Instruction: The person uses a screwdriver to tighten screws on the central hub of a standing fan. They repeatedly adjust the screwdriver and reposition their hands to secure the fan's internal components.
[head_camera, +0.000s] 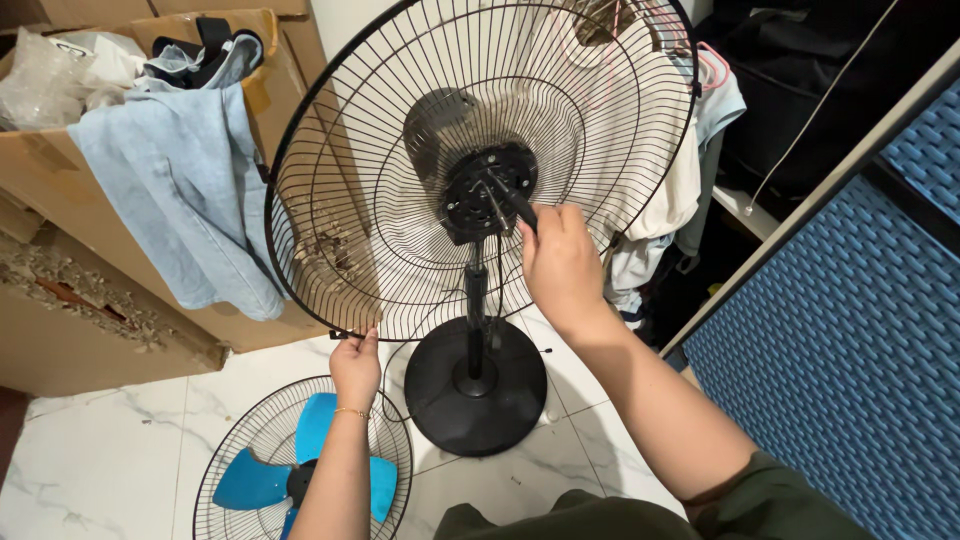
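A standing fan without blades faces me: its black wire rear grille (330, 130) rings a black motor hub (485, 190) on a pole with a round black base (475, 390). My left hand (356, 366) grips the grille's lower rim. My right hand (560, 262) holds a black-handled screwdriver (513, 203) whose tip meets the hub. On the floor by my left arm lies the front grille (235, 440) with the blue fan blades (250, 480) resting in it.
Cardboard boxes (60, 170) with a light blue garment (170, 180) draped over the edge stand at left. White and pale clothes (640, 150) hang behind the fan. A blue woven-pattern panel (850, 350) fills the right. The floor is white marble tile (110, 460).
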